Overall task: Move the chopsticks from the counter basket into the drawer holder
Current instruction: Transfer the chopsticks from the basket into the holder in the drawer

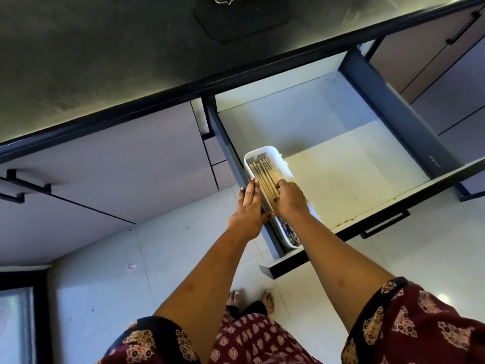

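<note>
One table (105,48): dark and mottled, beyond the far end of the holder, its black front edge running above the drawer.
Floor (183,245): pale tiles below the holder; the person's bare toes show on it.
Cupboard door (118,158): ribbed grey front with a black bar handle, to the left of the holder.
Drawer (341,153): pulled out, pale inside with dark side walls; the holder lies against its left wall, and the rest of the bottom spreads to the holder's right.
Mat (241,19): dark, rounded, on the table well beyond the holder.
Holder (262,149): long white tray with rounded corners, lying lengthways in the drawer.
Left hand (248,206): fingers straight and together, laid flat along the holder's left rim, gripping nothing; the thumb reaches in toward the sticks.
Right hand (290,199): knuckles up over the holder's middle, fingers curled down around the chopsticks.
Chopsticks (262,172): pale wooden sticks lying side by side inside the holder, tips toward its far end.
</note>
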